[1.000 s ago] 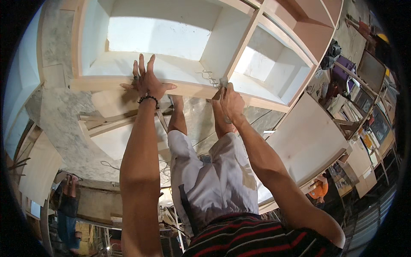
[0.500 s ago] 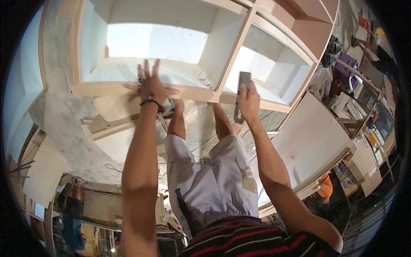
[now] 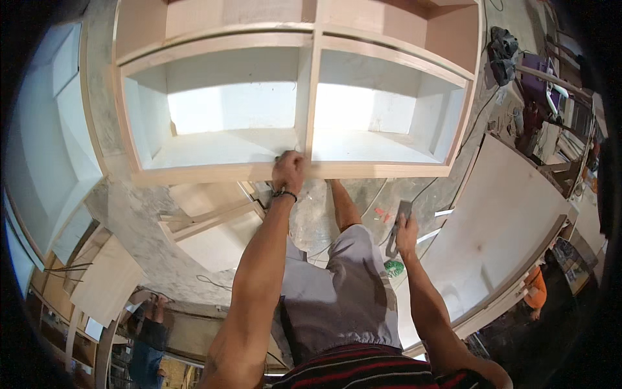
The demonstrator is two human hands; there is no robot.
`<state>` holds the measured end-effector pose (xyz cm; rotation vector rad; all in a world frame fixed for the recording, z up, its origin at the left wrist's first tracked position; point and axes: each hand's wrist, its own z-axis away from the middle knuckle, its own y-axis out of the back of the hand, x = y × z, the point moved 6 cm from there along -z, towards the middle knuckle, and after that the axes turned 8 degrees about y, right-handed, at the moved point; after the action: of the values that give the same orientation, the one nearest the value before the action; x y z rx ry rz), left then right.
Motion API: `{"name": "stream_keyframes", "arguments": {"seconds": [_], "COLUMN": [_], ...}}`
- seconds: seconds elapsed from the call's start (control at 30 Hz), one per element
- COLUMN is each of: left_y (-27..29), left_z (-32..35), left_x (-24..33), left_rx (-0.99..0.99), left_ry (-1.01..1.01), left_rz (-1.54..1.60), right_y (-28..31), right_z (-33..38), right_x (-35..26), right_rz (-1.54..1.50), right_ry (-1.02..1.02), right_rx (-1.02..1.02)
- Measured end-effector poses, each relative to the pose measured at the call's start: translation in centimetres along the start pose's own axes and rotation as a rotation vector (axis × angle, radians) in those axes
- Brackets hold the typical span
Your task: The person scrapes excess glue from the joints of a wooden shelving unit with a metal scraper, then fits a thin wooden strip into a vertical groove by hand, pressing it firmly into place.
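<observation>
A wooden cabinet frame (image 3: 220,172) with white-lined compartments stands before me, its pale front rail nearest. At the rail, just left of the middle divider (image 3: 313,97), my left hand (image 3: 289,170) is closed with its fingers curled; motion blur hides whether anything is in it. A dark beaded bracelet (image 3: 285,193) circles that wrist. Off to the right and below the rail, my right hand (image 3: 407,235) grips a narrow, flat grey block (image 3: 403,211), held apart from the cabinet and tilted. The block's exact kind cannot be made out.
A large pale board (image 3: 486,240) lies to the right. Wood offcuts (image 3: 214,223) rest on the floor at left, beside a loose cable (image 3: 214,282). A green coil (image 3: 393,268) lies near my leg. Other people (image 3: 536,288) are at the lower edges.
My left hand has gone from spread fingers to a closed shape and moved right along the rail. My right hand, still holding the block, has drawn away from the rail. The view has shifted.
</observation>
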<state>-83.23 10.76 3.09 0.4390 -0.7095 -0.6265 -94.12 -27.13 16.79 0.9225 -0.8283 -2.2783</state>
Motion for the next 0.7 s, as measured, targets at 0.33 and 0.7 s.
{"name": "stream_keyframes", "arguments": {"seconds": [0.33,0.7], "left_y": [-1.7,2.0], "left_z": [2.7,0.4], "left_x": [3.1,-2.1], "left_rx": [0.547,0.401], "left_ry": [0.346,0.373], "left_rz": [0.363,1.046], "right_y": [6.2,-6.8], "right_z": [1.6,-4.6], "right_x": [12.0,-10.0], "right_rz": [0.066,-0.097], "right_ry": [-0.073,0.464], "right_rx": [0.002,-0.271]}}
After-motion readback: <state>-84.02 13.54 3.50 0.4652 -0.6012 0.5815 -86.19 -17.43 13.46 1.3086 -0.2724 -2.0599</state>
